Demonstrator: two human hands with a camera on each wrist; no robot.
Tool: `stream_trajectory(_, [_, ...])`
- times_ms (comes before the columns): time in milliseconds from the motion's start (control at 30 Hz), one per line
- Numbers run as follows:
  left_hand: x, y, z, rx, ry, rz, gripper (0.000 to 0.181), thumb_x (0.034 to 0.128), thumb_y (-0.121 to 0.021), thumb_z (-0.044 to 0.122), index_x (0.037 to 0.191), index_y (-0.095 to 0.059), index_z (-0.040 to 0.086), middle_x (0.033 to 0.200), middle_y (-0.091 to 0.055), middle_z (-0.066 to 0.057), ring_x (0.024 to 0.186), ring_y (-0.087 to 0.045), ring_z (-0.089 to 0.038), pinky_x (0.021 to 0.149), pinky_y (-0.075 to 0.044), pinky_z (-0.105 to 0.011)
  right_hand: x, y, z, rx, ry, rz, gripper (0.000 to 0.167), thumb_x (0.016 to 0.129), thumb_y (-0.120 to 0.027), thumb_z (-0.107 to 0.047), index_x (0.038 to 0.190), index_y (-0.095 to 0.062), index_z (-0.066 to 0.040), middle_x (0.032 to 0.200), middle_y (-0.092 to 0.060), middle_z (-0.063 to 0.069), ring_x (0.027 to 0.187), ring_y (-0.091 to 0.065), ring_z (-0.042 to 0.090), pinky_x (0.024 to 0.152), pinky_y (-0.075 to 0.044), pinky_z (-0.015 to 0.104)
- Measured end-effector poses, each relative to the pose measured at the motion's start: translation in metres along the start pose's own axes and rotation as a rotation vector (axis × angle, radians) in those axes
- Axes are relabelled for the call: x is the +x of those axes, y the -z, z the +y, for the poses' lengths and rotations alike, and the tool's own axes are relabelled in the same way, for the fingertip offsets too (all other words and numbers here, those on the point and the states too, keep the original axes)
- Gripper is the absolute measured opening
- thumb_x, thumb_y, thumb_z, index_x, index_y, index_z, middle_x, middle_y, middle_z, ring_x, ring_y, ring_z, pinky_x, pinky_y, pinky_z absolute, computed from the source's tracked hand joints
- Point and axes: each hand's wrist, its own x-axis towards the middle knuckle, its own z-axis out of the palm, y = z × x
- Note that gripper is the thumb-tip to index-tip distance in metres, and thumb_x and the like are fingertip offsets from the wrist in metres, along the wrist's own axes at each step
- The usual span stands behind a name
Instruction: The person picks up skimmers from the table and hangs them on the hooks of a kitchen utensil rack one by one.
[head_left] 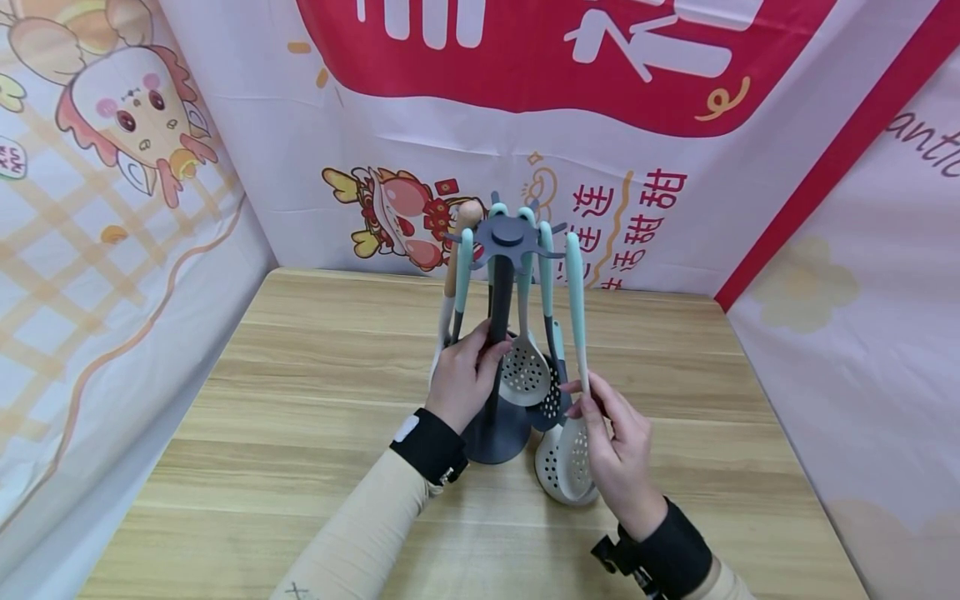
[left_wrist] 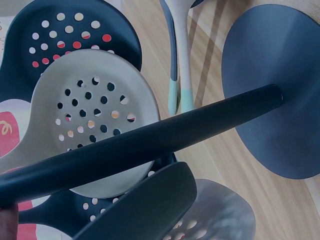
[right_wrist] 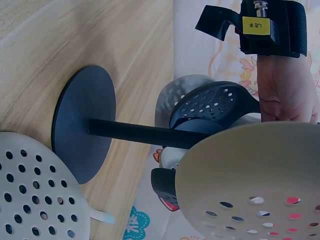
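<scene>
A dark utensil stand [head_left: 495, 446] stands upright on the table, with several mint-handled utensils hanging from its top ring. My left hand [head_left: 463, 379] grips the stand's pole partway down. In my right hand [head_left: 617, 442] a grey slotted spoon [head_left: 575, 283] is pinched near its neck, its mint handle pointing up beside the ring; I cannot tell whether handle and ring touch. Its perforated bowl [right_wrist: 245, 175] looms large in the right wrist view. Between the hands hangs a grey skimmer [head_left: 525, 375]. Dark slotted utensils [left_wrist: 85, 30] show behind it in the left wrist view.
Another grey perforated skimmer [head_left: 551, 467] rests on the wooden table [head_left: 300, 417], beside the stand's base and partly behind the held spoon. A utensil with a wooden handle [head_left: 469, 215] hangs at the ring's left. Printed cloth walls [head_left: 480, 133] enclose the table's back and sides.
</scene>
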Motion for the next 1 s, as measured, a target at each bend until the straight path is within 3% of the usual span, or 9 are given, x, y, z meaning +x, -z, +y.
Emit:
stream_trajectory(467, [0.0003, 0.0002, 0.0002, -0.004, 0.008, -0.007, 0.021, 0.1008, -0.058, 0.02, 0.113, -0.065, 0.003, 0.098, -0.074, -0.008, 0.081, -0.071, -0.021, 0.072, -0.056, -0.039, 0.0001, -0.0004, 0.0003, -0.025, 0.025, 0.012, 0.042, 0.086, -0.052, 0.026, 0.123, -0.061, 0.01, 0.095, -0.07, 0.022, 0.074, -0.063, 0.01, 0.072, -0.053, 0.015])
stream_trajectory(1000, [0.001, 0.0009, -0.001, 0.0, 0.006, -0.002, 0.019, 0.1004, -0.059, 0.019, 0.112, -0.065, 0.005, 0.096, -0.074, -0.008, 0.078, -0.07, -0.02, 0.069, -0.056, -0.038, 0.0, -0.002, -0.0008, -0.026, -0.003, 0.006, 0.038, 0.086, -0.055, 0.025, 0.121, -0.061, 0.012, 0.092, -0.07, 0.022, 0.071, -0.061, 0.009, 0.067, -0.052, 0.014])
